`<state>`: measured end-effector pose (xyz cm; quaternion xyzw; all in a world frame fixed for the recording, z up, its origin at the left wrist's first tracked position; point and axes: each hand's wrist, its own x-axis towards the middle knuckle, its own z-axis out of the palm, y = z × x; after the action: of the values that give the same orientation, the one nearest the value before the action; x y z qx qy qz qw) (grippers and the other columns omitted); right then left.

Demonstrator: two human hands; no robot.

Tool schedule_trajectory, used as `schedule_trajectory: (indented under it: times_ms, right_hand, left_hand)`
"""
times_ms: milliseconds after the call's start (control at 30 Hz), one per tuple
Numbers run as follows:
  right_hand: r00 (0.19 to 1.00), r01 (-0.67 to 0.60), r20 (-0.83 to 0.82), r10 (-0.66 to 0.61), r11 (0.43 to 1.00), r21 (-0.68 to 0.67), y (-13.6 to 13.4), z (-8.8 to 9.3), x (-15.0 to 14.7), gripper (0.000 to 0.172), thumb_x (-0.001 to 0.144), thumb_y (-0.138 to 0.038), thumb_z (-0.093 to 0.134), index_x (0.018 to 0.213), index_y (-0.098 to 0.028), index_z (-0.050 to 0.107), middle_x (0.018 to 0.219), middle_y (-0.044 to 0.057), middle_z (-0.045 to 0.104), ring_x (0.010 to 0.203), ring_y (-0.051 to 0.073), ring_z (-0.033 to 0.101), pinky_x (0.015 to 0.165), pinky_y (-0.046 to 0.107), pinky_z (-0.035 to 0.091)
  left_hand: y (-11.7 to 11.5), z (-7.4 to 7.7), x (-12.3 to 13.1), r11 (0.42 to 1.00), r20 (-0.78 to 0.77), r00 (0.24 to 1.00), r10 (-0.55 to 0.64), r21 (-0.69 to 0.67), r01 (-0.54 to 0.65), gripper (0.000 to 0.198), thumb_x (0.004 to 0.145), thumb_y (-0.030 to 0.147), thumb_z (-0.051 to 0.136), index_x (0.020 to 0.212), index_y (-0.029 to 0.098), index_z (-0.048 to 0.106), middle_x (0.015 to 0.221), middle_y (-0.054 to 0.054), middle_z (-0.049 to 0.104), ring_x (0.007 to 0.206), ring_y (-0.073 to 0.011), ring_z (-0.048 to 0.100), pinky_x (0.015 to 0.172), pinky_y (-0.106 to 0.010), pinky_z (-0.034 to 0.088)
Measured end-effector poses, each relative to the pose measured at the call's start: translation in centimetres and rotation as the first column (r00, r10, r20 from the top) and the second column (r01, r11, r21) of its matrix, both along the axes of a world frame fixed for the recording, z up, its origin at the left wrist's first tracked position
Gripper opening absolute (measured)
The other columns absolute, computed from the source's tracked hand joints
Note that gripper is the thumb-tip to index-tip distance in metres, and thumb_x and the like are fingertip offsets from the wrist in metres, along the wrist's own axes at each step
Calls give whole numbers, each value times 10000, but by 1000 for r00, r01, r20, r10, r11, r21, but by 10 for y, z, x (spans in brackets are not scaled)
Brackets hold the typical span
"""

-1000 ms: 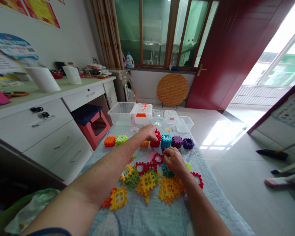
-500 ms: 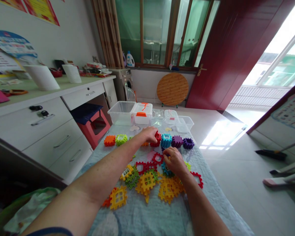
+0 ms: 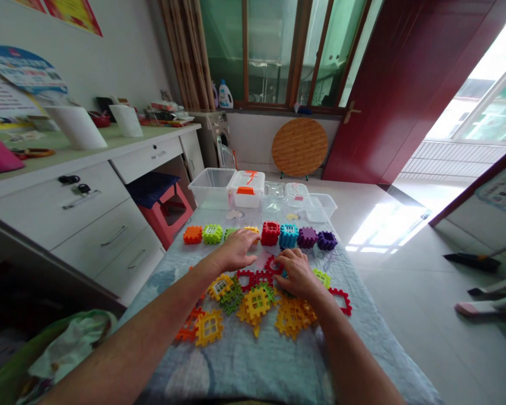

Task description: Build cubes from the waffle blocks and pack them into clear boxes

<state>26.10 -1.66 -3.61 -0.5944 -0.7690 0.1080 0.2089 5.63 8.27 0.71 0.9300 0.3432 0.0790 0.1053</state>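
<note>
A row of plastic block cubes stands across the far part of the quilted table [image 3: 253, 365]: orange [image 3: 193, 234], green [image 3: 212, 233], red [image 3: 270, 233], blue [image 3: 288, 236] and two purple ones [image 3: 307, 237]. Nearer lie several flat waffle pieces, yellow [image 3: 209, 328], green [image 3: 231, 298] and red [image 3: 340, 301]. My left hand [image 3: 236, 253] hovers just short of the row, fingers stretched out, holding nothing. My right hand [image 3: 297, 273] rests among the flat pieces with fingers curled down over a blue piece [image 3: 283, 275], mostly hidden.
Clear plastic boxes [image 3: 213, 191], one with an orange latch [image 3: 247, 194], stand at the table's far end. A white desk with drawers [image 3: 88, 208] and a red stool [image 3: 164, 211] are on the left. Tiled floor with a broom [image 3: 472, 260] lies on the right.
My left hand let go of the red cube, now standing in the row, and drew back toward me. My right hand stayed over the blue piece.
</note>
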Motion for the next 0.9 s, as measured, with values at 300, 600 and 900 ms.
schedule_trajectory:
  times_ms: [300,600,900]
  right_hand:
    - [998,21,64,-21,1000,-4,2,-4,-5,106,753,-158,611,833,-200,666,944,48,643,936,213,501,811,335,328]
    - [998,54,-28,-51,994,94,5,-4,-7,92,697,-103,525,730,-186,550,793,44,588,817,196,499,757,308,356]
    - [947,60,-321,-9,987,149,3,0,-11,117,715,-140,456,779,-193,538,760,22,585,759,171,536,738,281,401]
  left_hand:
    - [-30,-14,-23,986,-210,978,5,-162,-40,302,715,255,611,1007,191,647,984,-69,681,933,-239,621,803,-301,463]
    - [-27,-20,-16,981,-216,976,40,-179,-80,200,692,150,584,875,189,654,925,-64,683,883,-228,621,751,-288,445]
    - [-26,-16,-22,987,-15,997,77,-138,-78,122,695,102,532,761,186,590,797,-27,629,764,-172,577,669,-253,415]
